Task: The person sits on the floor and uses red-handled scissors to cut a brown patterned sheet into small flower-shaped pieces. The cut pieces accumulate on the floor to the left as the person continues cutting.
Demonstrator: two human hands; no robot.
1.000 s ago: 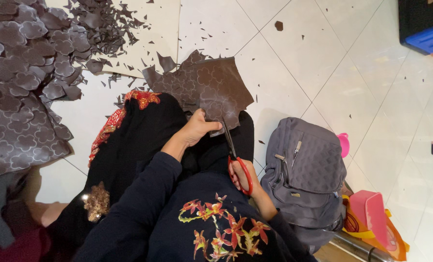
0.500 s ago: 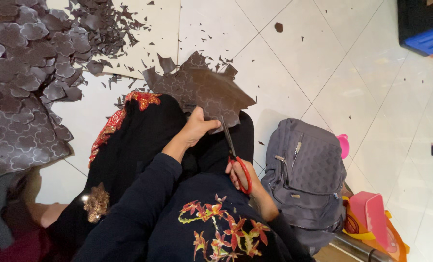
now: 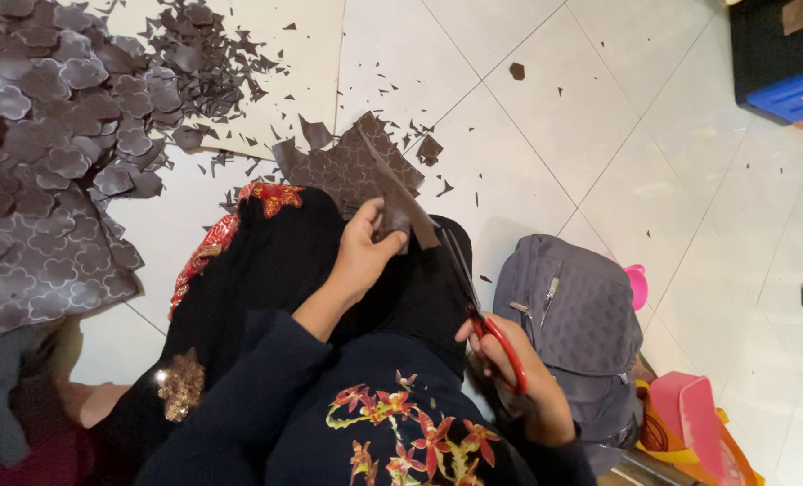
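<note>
Folding since a moment before, the brown patterned sheet (image 3: 365, 171) over the lap stood edge-up, left hand (image 3: 365, 252) fingers pinching it; right hand (image 3: 509, 360) fingers gripped red-handled scissors (image 3: 478, 306), blades cutting in.

Single head-worn camera, looking steeply down from above seated person's lap. Close range: left hand (image 3: 365, 252) and right hand (image 3: 518, 373) near frame centre and bottom. White tiled floor (image 3: 599, 117) fills far half. Grey backpack (image 3: 572, 315) near right; pile of brown cut-out shapes (image 3: 50, 117) far left.
</note>
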